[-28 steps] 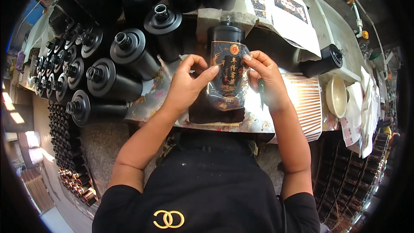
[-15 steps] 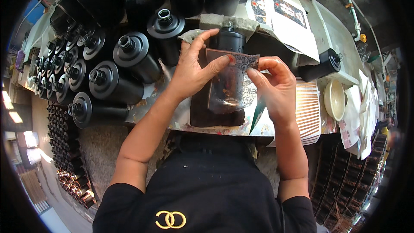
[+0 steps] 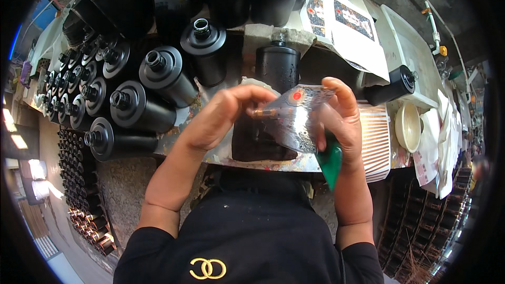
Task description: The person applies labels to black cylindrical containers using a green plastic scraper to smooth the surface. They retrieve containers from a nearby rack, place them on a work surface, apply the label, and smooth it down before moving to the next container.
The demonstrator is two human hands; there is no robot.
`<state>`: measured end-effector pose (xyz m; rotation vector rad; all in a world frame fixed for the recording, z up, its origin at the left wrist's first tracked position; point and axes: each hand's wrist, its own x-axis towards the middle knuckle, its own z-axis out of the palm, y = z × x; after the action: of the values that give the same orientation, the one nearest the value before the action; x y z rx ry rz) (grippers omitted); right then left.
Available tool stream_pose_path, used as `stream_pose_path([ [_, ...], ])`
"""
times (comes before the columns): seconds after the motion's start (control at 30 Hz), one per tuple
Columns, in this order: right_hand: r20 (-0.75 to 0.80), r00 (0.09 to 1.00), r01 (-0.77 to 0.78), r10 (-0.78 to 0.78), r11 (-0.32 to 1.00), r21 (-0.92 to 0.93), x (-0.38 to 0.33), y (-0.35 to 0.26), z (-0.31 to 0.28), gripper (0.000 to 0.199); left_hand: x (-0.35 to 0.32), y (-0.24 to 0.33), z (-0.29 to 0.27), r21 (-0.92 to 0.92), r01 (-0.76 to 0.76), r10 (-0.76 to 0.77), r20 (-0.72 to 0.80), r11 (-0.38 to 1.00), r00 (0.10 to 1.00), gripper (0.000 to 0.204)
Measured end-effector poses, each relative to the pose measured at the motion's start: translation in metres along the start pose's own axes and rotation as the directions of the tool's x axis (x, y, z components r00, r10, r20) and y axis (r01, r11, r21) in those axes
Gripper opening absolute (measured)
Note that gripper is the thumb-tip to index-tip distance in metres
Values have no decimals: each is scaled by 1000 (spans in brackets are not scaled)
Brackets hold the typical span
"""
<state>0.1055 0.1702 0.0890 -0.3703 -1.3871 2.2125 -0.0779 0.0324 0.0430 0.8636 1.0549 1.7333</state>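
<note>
A thin transparent film with a red dot and dark printed pattern is bent between my hands, above the table's front edge. My left hand pinches its left side, the fingers partly smeared by motion. My right hand is closed on its right edge, and a flat green piece, like a scraper, sticks out below that palm. Just beyond the film, a wet-looking black bottle lies with its neck pointing away from me. Beneath the film is a dark cloth; the bottle's near end is hidden.
Many black bottles crowd the left side. Printed paper sheets lie at the back right, near another black bottle. To the right are a striped rack, a cream bowl and white cloths.
The film has come away from over the bottle, toward me, and now bends between my hands. My left hand has moved down and nearer. The green piece shows more under my right hand.
</note>
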Motion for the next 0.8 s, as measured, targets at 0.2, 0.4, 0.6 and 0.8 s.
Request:
stream_pose_path([
  [0.2,59,996,-89,72,910,404,-3,10,-4,46,13,-32,13,-11,259,-252,-276,966,927,71],
  [0.4,68,997,-65,44,934,352,-10,7,-8,44,30,-25,24,13,239,-232,-190,971,954,82],
  [0.6,49,997,-75,67,980,183,-6,-3,-3,42,4,-20,26,829,-10,447,-291,559,846,53],
  [0.8,74,996,-51,44,994,99,-1,-6,-2,49,-22,16,33,-248,274,-248,128,929,960,56],
])
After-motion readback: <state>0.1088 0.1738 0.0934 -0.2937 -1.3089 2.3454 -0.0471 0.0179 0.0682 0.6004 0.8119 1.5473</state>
